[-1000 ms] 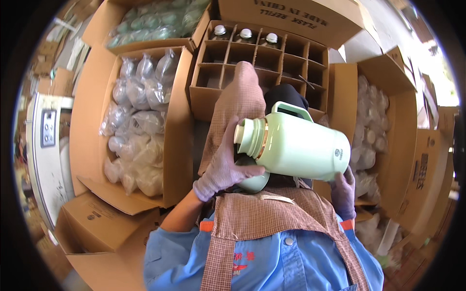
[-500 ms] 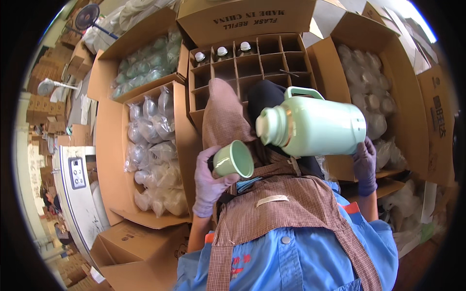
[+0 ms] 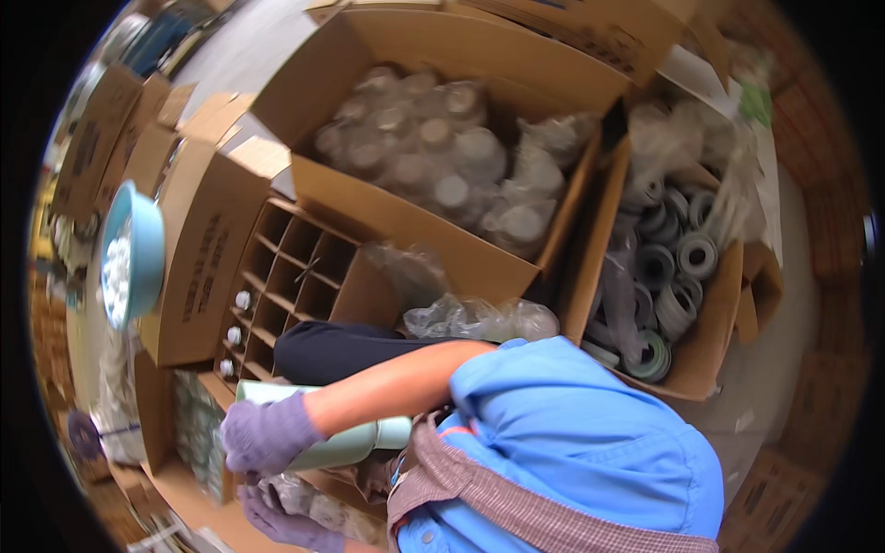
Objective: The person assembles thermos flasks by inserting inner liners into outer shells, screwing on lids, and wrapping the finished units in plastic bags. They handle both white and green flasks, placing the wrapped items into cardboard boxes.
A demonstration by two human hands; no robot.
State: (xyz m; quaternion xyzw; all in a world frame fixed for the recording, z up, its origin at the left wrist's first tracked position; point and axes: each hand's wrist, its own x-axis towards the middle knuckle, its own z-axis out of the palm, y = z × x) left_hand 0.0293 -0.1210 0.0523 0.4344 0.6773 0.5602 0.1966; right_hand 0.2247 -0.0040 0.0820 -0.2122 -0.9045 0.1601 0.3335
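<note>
- Gripping the pale green flask (image 3: pixel 346 447), your upper gloved hand (image 3: pixel 267 433) is curled over its body near the end, so the flask lies almost level across your lap, pressed against the apron (image 3: pixel 516 498); judging by that hold, you are steadying it rather than carrying it.
- Your lower gloved hand (image 3: pixel 286 521) sits just beneath, fingers bent around something in crinkled clear plastic (image 3: pixel 309 498); what it is I cannot tell, and with the view turned so far I cannot say which hand is your left and which your right.
- Just beside the flask's far end stands the divided carton (image 3: pixel 295 276), its cardboard cells open toward you; a few cells along the near edge show white caps (image 3: pixel 241 300), the rest look free, so there seems to be room to slide a flask in.
- Next to it, a loose plastic bag (image 3: pixel 479 318) lies on the dark trouser leg (image 3: pixel 341 350), touching the carton's flap.
- Beyond, a big open box (image 3: pixel 442 157) holds bagged round parts packed tight, and the box of grey rings (image 3: pixel 673 267) stands against its side; their raised flaps hem you in.
- Off to one side a blue bowl (image 3: pixel 138 253) of small white pieces sits well apart from your hands.
- Bare floor (image 3: pixel 784 332) shows only past the ring box.
</note>
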